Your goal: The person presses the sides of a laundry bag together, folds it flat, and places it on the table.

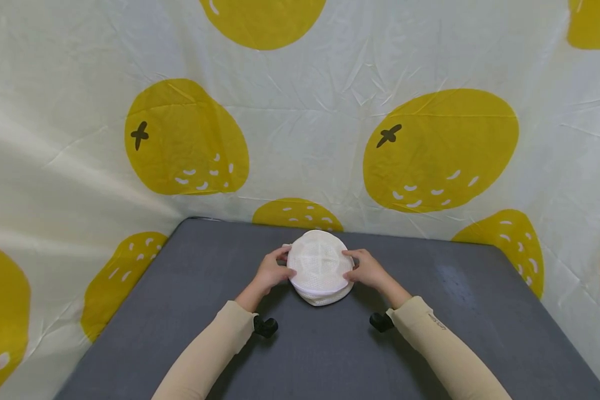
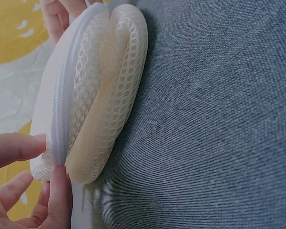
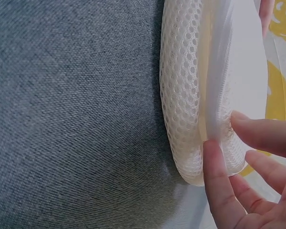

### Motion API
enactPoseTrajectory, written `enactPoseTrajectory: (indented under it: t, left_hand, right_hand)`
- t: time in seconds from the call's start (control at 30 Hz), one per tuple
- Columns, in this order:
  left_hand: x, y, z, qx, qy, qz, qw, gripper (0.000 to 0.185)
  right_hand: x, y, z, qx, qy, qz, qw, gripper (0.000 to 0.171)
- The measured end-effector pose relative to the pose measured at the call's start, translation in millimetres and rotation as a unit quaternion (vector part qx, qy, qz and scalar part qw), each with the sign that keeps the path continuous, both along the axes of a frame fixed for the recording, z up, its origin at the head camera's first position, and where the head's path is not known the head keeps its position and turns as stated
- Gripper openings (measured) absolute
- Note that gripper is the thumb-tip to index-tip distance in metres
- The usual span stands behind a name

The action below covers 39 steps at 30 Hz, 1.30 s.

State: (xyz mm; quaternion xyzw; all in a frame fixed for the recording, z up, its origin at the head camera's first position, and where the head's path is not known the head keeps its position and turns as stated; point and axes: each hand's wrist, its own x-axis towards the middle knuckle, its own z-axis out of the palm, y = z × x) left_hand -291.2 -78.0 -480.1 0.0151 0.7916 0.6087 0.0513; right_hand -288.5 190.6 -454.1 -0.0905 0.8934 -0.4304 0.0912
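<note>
Hands on a round mesh pouch

Both hands are set at the sides of a white mesh pouch (image 1: 320,268). It is pinched at its zipped seam between thumb and fingers by the left hand (image 1: 271,272) on one edge and the right hand (image 1: 366,270) on the other. The pouch is rested on the grey surface (image 1: 480,311), near its far edge, before a lemon-print cloth (image 1: 300,128).
</note>
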Motion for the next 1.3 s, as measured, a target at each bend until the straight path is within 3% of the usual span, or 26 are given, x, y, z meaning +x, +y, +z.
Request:
enactPoseTrajectory:
  t: [0.6,1.0,1.3]
  left_hand:
    - [-4.8,-0.5,-2.7,-0.022,-0.011,-0.008,0.9997,0.073]
    - [-1.7,2.7,-1.6,-0.033,-0.011,-0.013,0.9993,0.071]
    - [-4.5,5.7,0.6,-0.029,-0.041,-0.004,0.9987,0.073]
  right_hand:
    - [-3.9,-0.6,-1.2,0.019,0.0,0.009,1.0,0.067]
    - [-8.0,-2.2,-5.4,0.008,-0.037,0.004,0.999,0.071]
    - [-10.2,-5.9,-1.8,0.027,-0.042,0.021,0.999,0.074]
